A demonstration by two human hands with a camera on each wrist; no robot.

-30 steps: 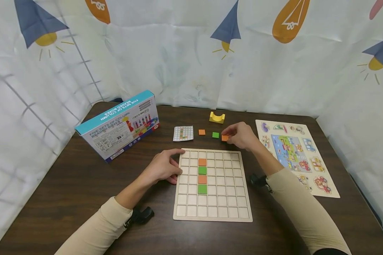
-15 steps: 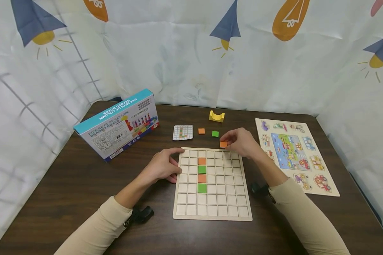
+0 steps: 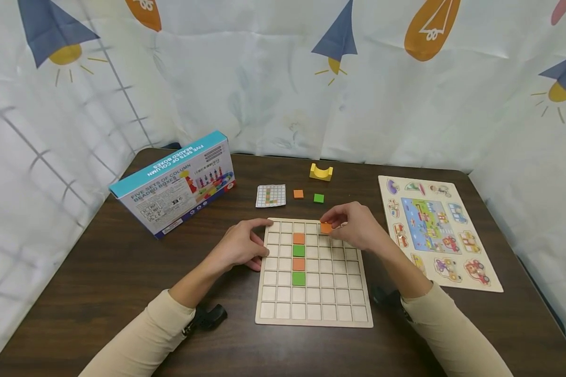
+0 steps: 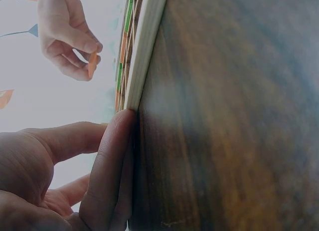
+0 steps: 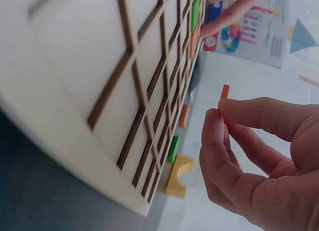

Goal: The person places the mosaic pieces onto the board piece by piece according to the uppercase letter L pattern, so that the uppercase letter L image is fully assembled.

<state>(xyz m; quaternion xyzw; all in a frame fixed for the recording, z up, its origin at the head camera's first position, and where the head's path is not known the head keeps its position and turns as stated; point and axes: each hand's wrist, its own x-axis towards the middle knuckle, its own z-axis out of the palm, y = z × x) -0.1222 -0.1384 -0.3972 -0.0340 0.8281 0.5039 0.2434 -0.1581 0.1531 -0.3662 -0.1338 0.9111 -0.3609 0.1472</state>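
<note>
A pale wooden grid board (image 3: pixel 313 312) lies on the dark table, with alternating orange and green square tiles (image 3: pixel 299 251) in one column. My left hand (image 3: pixel 238 245) rests at its upper left corner; in the left wrist view, nearly straight fingers (image 4: pixel 114 151) press the board's side edge. Between thumb and fingertips, my right hand (image 3: pixel 356 226) pinches an orange tile (image 3: pixel 326 228) over the board's top rows. The right wrist view shows this tile (image 5: pixel 225 92) edge-on, raised off the board. Beyond the board lie another orange tile (image 3: pixel 298 194) and a green tile (image 3: pixel 318 198).
A small printed grid card (image 3: pixel 271 196) lies left of the loose tiles. Behind them stands a yellow arched block (image 3: pixel 321 173). A large toy box (image 3: pixel 174 183) stands at the back left. To the right is a picture puzzle board (image 3: pixel 467 277), close to my right forearm.
My right hand has carried the orange tile from beside the loose green tile toward me, over the board's top rows. The left hand stays at the board's corner.
</note>
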